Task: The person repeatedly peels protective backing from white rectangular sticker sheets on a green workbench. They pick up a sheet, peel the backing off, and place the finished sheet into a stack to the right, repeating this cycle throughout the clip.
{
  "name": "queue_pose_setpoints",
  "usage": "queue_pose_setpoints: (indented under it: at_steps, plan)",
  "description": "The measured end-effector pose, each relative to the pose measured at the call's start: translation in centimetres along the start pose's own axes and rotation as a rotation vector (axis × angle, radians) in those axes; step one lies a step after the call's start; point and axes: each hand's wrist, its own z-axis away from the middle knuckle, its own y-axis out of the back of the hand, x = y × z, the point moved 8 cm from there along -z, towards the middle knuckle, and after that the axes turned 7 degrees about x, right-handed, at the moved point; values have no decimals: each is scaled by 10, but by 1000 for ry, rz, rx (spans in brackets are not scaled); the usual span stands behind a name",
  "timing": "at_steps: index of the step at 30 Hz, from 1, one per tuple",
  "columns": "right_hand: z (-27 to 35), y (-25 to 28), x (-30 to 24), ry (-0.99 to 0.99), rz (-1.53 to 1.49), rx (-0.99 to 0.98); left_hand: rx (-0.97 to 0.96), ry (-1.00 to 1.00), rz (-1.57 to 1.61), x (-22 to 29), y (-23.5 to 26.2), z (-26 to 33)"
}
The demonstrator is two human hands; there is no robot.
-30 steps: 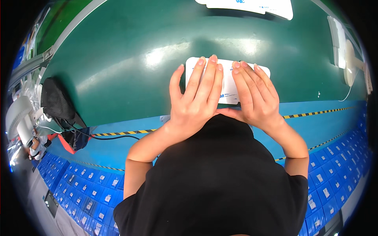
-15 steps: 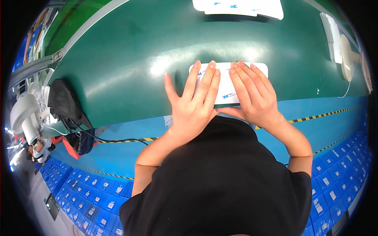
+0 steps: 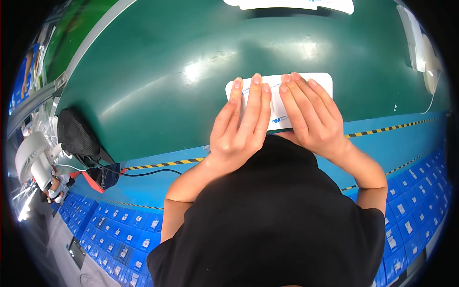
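Observation:
A white flat sheet with rounded corners and small blue print (image 3: 277, 107) lies near the front edge of the green tabletop (image 3: 158, 115). Across its left part rests my left hand (image 3: 240, 126), fingers stretched out and pointing away from me, tips at the sheet's far edge. My right hand (image 3: 314, 117) lies the same way over the right part, its fingers straight and side by side. Most of the right thumb is hidden at the table's near edge. Between the two hands a strip of the sheet shows.
More white sheets (image 3: 291, 4) lie at the far side of the table. White flat pieces (image 3: 411, 40) and a pale fan (image 3: 431, 67) stand at the right. At left are a black mesh bag (image 3: 76, 131) and a white fan (image 3: 32, 155). Blue bins (image 3: 126, 232) line the floor behind.
The outer finger of my left hand has drawn in toward the others. My right thumb has slipped mostly out of sight. The view has shifted slightly; both hands stay on the sheet.

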Motion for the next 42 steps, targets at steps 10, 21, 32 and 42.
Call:
queue_pose_setpoints:
  at_steps: [10,21,32,42]
  plan:
    - [5,0,7,-51,-164,30,-54,24,104,-4,-1,-2]
    - [32,13,5,-97,-169,70,-127,127,361,-11,5,1]
    - [35,23,-8,36,-236,191,-118,110,419,-12,11,14]
    - [32,23,-14,97,-218,275,-4,86,476,-12,18,16]
